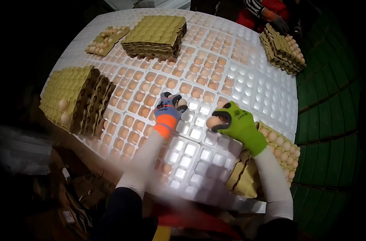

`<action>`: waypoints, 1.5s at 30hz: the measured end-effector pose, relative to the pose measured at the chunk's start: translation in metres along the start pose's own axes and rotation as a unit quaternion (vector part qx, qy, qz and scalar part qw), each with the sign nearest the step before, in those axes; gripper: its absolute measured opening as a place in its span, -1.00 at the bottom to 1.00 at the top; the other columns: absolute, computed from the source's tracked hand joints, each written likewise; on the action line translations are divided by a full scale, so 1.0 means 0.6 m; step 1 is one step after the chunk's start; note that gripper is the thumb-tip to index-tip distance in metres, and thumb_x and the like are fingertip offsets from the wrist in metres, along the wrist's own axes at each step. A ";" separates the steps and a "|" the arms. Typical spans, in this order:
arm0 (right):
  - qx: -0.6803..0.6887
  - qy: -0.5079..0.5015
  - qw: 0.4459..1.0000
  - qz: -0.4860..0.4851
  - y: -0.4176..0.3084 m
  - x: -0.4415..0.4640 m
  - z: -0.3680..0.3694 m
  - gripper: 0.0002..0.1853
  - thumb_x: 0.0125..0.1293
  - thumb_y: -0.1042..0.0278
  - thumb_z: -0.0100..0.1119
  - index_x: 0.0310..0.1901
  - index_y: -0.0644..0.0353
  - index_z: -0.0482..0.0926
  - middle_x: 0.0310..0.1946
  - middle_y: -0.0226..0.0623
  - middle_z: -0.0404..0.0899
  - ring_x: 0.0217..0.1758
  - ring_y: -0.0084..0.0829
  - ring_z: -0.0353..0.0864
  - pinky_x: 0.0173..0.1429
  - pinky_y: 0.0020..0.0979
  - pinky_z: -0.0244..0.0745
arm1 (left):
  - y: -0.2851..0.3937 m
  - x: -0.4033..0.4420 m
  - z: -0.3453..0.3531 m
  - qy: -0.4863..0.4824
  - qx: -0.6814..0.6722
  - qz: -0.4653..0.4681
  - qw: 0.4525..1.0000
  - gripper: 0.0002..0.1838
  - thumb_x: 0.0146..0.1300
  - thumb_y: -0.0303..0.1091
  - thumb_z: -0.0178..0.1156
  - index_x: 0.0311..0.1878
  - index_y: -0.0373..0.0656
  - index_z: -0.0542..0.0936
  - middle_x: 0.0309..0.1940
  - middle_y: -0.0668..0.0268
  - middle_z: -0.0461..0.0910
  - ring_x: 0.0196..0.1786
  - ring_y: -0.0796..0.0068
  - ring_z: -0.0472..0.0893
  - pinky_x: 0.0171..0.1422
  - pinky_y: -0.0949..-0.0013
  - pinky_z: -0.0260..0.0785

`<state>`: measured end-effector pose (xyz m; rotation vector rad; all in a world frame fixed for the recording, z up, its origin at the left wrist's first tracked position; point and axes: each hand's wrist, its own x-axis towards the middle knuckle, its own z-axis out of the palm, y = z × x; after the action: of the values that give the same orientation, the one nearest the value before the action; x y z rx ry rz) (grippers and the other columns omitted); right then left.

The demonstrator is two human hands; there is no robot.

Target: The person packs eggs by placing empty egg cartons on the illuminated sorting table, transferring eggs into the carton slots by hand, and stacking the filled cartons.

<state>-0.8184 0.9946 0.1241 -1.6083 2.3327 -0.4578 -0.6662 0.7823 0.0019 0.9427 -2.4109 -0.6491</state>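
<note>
My left hand [169, 107], in a blue-grey and orange glove, has its fingers closed on an egg [182, 105] above the white foam trays. To its right, my right hand [234, 122] wears a green glove with black fingertips and grips a brown egg [213, 121] between thumb and fingers. Under and around both hands lie white foam trays [200, 121] with square cells. Brown eggs [146, 111] sit in many cells to the left. Below my right forearm, a yellowish pulp egg tray [247, 176] is partly hidden, with eggs [285, 150] standing in rows.
Stacked pulp trays [155, 34] stand at the back, and more trays [76, 98] lean at the left with two eggs on them. A small pulp tray with eggs [106, 41] lies at the far left. A person's gloved hand [280, 24] is beside a tray stack [282, 50] at the far right.
</note>
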 end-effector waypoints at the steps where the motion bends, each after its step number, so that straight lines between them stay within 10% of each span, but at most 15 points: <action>1: -0.035 0.024 0.999 -0.006 0.009 0.058 0.046 -0.51 0.11 -0.07 0.35 0.08 -0.14 0.65 -0.10 -0.29 0.55 -0.05 -0.21 0.62 -0.02 -0.17 0.49 | -0.013 0.025 0.010 -0.021 0.062 -0.002 0.998 -0.53 0.02 -0.15 0.51 0.06 0.10 0.69 0.01 0.15 0.51 -0.06 0.07 0.60 0.02 0.16 0.53; 4: 0.014 0.018 0.999 0.033 0.005 0.160 0.133 -0.55 0.20 0.00 0.31 0.12 -0.10 0.60 -0.05 -0.13 0.50 0.01 -0.13 0.60 0.02 -0.06 0.49 | -0.043 0.071 0.040 -0.106 0.166 -0.010 0.980 -0.59 0.13 -0.20 0.42 0.10 0.17 0.67 -0.01 0.15 0.52 -0.04 0.04 0.61 0.01 0.14 0.53; 7: 0.020 0.058 0.992 0.111 0.033 0.181 0.200 -0.60 0.26 0.17 0.24 0.15 -0.10 0.57 -0.05 -0.14 0.50 -0.05 -0.11 0.62 -0.03 -0.13 0.53 | -0.088 0.090 0.036 0.004 -0.105 0.026 0.994 -0.63 0.22 -0.27 0.32 0.12 0.16 0.66 0.02 0.14 0.60 -0.01 0.04 0.64 0.07 0.13 0.53; 12: 0.090 0.156 0.974 0.136 0.030 0.111 0.228 -0.60 0.22 0.28 0.28 0.13 -0.03 0.61 -0.07 -0.27 0.56 -0.12 -0.28 0.63 -0.05 -0.28 0.56 | -0.145 0.108 0.021 -0.099 0.065 0.057 0.991 -0.65 0.25 -0.33 0.26 0.11 0.14 0.68 0.12 0.16 0.61 0.02 0.05 0.64 0.16 0.16 0.51; 17: 0.289 0.289 0.910 0.060 -0.077 0.164 0.246 -0.65 0.22 0.54 0.24 0.06 0.11 0.61 -0.10 -0.27 0.57 -0.08 -0.29 0.60 -0.03 -0.28 0.53 | -0.184 0.087 -0.014 -0.058 -0.294 0.000 0.954 -0.52 0.31 -0.54 0.12 0.30 -0.04 0.54 0.02 0.17 0.61 0.00 0.22 0.61 0.10 0.25 0.46; 22: 0.063 0.291 0.955 0.007 -0.101 0.212 0.368 -0.87 0.21 0.34 0.16 -0.20 -0.01 0.60 -0.18 -0.29 0.56 -0.04 -0.15 0.52 0.00 -0.09 0.37 | -0.168 0.031 0.016 -0.036 0.030 0.227 0.973 -0.43 0.12 -0.45 0.17 0.28 0.06 0.55 0.12 0.13 0.53 0.18 -0.05 0.42 0.32 0.01 0.18; 28: 0.263 0.304 0.915 -0.014 -0.150 0.004 0.214 -0.77 0.19 0.46 0.25 -0.09 0.10 0.61 -0.15 -0.22 0.57 -0.07 -0.11 0.56 0.04 -0.13 0.47 | -0.175 0.041 0.017 -0.092 0.047 0.231 0.967 -0.41 0.11 -0.57 0.11 0.26 0.02 0.58 0.17 0.14 0.55 0.24 -0.01 0.46 0.36 0.10 0.29; 33: 0.176 0.344 0.920 0.062 -0.074 -0.220 0.065 -0.69 0.16 0.52 0.36 -0.03 0.18 0.61 -0.10 -0.20 0.63 -0.09 -0.19 0.65 -0.14 -0.31 0.58 | -0.082 0.050 -0.017 -0.208 0.127 0.082 0.966 -0.54 0.19 -0.59 0.16 0.18 -0.08 0.64 0.10 0.17 0.61 0.21 0.09 0.55 0.34 0.17 0.37; 35: 0.124 0.343 0.909 0.202 0.002 -0.296 0.014 -0.68 0.21 0.47 0.37 0.01 0.18 0.60 -0.06 -0.23 0.63 0.00 -0.23 0.66 -0.05 -0.37 0.60 | -0.037 0.033 0.001 -0.066 -0.180 0.208 0.959 -0.60 0.25 -0.60 0.17 0.16 -0.13 0.64 0.05 0.18 0.64 0.13 0.18 0.61 0.24 0.26 0.44; 37: 0.089 0.335 0.906 0.242 0.059 -0.326 0.006 -0.65 0.23 0.46 0.37 0.05 0.16 0.58 0.00 -0.27 0.63 0.07 -0.27 0.65 0.03 -0.40 0.61 | 0.152 -0.007 -0.027 -0.152 -0.298 0.227 0.915 -0.65 0.27 -0.58 0.19 0.12 -0.16 0.64 -0.01 0.17 0.64 0.02 0.29 0.65 0.10 0.30 0.49; 40: 0.571 0.354 0.741 0.006 0.135 -0.335 0.033 -0.43 0.22 0.42 0.40 0.25 0.08 0.40 0.16 -0.30 0.52 0.29 -0.31 0.48 0.32 -0.36 0.42 | 0.341 -0.067 0.005 -0.220 -0.226 0.363 0.877 -0.60 0.15 -0.45 0.36 0.10 -0.08 0.65 -0.03 0.24 0.64 -0.07 0.22 0.63 0.03 0.27 0.51; 44: 0.914 0.343 0.190 -0.101 0.109 -0.365 -0.059 -0.52 0.39 0.25 0.11 0.28 0.18 0.34 0.05 -0.27 0.49 0.23 -0.29 0.46 0.45 -0.13 0.38 | 0.434 -0.096 0.059 -0.252 -0.001 0.419 0.872 -0.59 0.10 -0.27 0.43 0.05 -0.04 0.64 -0.12 0.28 0.63 -0.10 0.23 0.60 0.01 0.23 0.47; 45: 0.971 0.131 0.181 -0.090 0.139 -0.392 -0.097 -0.36 0.40 0.22 0.13 0.43 0.14 0.14 0.30 -0.14 0.28 0.37 -0.15 0.38 0.49 -0.06 0.35 | 0.445 -0.102 0.061 -0.246 0.055 0.424 0.870 -0.62 0.07 -0.38 0.47 0.00 -0.05 0.66 -0.15 0.28 0.63 -0.22 0.27 0.60 -0.10 0.31 0.50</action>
<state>-0.8310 1.2488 0.1533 -0.0503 -0.0990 -2.2198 -0.7786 1.0092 0.1122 -0.3568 -2.9515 -0.4282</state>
